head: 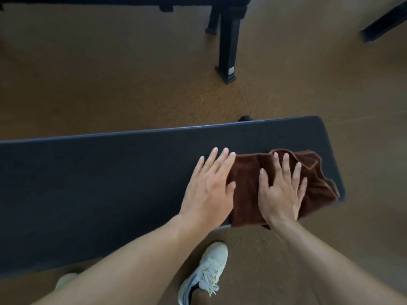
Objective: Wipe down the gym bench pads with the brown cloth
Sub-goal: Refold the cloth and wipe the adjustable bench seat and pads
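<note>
A person leans over a dark padded gym bench pad [110,172], wiping near its right end, and the next move likely calls for sliding the cloth leftward along the unwiped length. The brown cloth [246,183] lies rumpled flat on the pad, its near edge hanging just over the side. The right hand [279,190] presses on top of it with fingers straight and spread, while the left hand [207,188] lies flat beside it, fingers straight and close together, thumb touching the cloth's left edge.

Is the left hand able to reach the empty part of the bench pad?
Probably yes: the left hand already lies flat on the bench pad beside the brown cloth, and nothing blocks the bare stretch.
</note>
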Demonstrator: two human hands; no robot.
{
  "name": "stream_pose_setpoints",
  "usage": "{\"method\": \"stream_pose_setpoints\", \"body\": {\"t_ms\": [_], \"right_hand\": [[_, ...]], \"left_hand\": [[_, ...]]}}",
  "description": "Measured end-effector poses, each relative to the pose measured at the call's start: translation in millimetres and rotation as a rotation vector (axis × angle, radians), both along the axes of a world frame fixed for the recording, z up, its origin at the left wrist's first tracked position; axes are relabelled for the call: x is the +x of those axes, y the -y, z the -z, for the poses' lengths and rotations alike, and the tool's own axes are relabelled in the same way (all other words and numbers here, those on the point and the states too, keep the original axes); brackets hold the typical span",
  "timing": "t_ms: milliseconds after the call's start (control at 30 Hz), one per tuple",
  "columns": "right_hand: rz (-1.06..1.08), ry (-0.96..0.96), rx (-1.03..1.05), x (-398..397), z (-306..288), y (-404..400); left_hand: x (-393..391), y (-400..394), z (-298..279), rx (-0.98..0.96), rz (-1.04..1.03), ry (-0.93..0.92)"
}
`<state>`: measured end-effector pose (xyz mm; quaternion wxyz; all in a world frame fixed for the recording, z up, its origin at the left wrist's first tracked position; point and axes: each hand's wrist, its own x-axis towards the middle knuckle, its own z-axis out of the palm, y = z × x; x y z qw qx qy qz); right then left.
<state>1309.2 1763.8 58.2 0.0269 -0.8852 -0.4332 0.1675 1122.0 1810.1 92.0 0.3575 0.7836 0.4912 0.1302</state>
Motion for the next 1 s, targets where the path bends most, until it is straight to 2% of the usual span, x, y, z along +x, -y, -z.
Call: {"method": "stream_pose_setpoints", "body": {"t_ms": [100,267,333,400,467,500,600,667,733,833,900,1000], "right_hand": [[-0.221,-0.018,0.030,-93,-1,-51],[-0.825,-0.081,0.084,-298,-2,-63],[-1.048,-0.048,0.084,-340,-1,-54],[-1.128,-0.081,0.137,-338,1,-60],[-1.026,-0.074,0.179,-308,3,-71],[-0.876,-0.048,0.166,-286,5,-76],[-0.173,0.066,0.056,-216,2,-71],[0.269,0.069,-0.012,-192,-6,-55],[0.471,0.051,-0.041,-200,-10,-49],[0.409,0.046,-0.004,-264,-10,-72],[0.236,0.032,0.022,-322,-10,-93],[-0.138,-0.022,0.065,-419,-9,-115]], "left_hand": [[-93,10,7,0.030,-0.182,0.014],[-228,16,2,0.017,-0.485,-0.064],[-268,20,-2,0.004,-0.539,-0.106],[-300,22,-4,-0.006,-0.522,-0.161],[-324,21,-6,-0.005,-0.464,-0.210],[-333,19,-8,-0.014,-0.452,-0.216],[-356,10,-12,-0.055,-0.459,-0.169],[-371,7,-12,-0.060,-0.461,-0.126],[-388,9,-11,-0.063,-0.482,-0.079],[-414,20,-6,-0.080,-0.528,-0.025],[-430,30,-4,-0.101,-0.546,-0.008],[-448,37,-9,-0.138,-0.626,0.045]]}}
